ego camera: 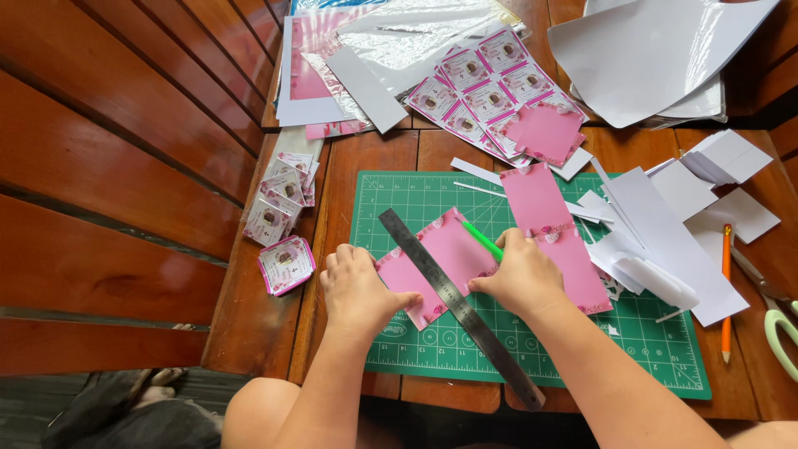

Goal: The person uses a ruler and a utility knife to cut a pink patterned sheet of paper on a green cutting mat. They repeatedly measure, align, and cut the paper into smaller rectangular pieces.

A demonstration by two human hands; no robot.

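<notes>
Hands at work on a green cutting mat (665,349) laid on a wooden worktop (374,154). The left hand (359,293) presses flat on a pink card (445,258) and on the steel ruler (457,303) lying slantwise across it, fingers spread, its grip released on the surface rather than closed round anything. The right hand (522,276) has its grip clenched on a green-handled cutter (482,239), whose free end points toward 11 o'clock; the tip lies hidden under the hand, at the ruler's edge.

The pink card sits at the mat's centre-left, tilted, touching the ruler along its length. At 1 o'clock from it lies a longer pink strip (549,229), partly beneath the right hand. White paper offcuts (665,233) pile at 3 o'clock (some overlapping the mat's edge), with an orange pencil (726,291) and scissors (777,320) beyond them. A sheet of printed pink labels (486,91) rests at 12 o'clock. Small cut label cards (278,208) are stacked at 9 o'clock, off the mat.
</notes>
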